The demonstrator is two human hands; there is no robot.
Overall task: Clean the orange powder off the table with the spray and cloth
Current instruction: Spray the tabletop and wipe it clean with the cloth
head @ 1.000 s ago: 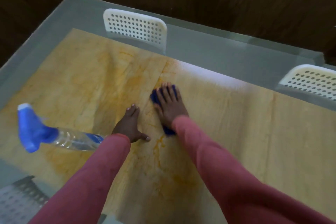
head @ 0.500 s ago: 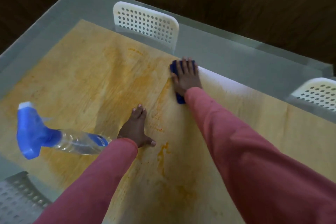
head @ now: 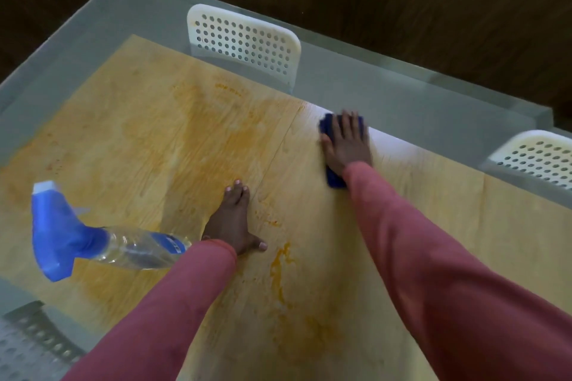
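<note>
The table point(head: 387, 96) is glass-edged with a wooden top, and orange powder point(head: 280, 269) smears its middle and near part. My right hand point(head: 346, 145) presses flat, fingers straight, on the blue cloth point(head: 333, 178) at the wood's far edge. My left hand point(head: 232, 224) rests flat, fingers together, beside the spray bottle point(head: 93, 241) lying on its side.

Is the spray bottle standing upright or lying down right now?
Lying down. The spray bottle rests on its side on the table, blue trigger head pointing left, beside the left hand; neither hand holds it.
</note>
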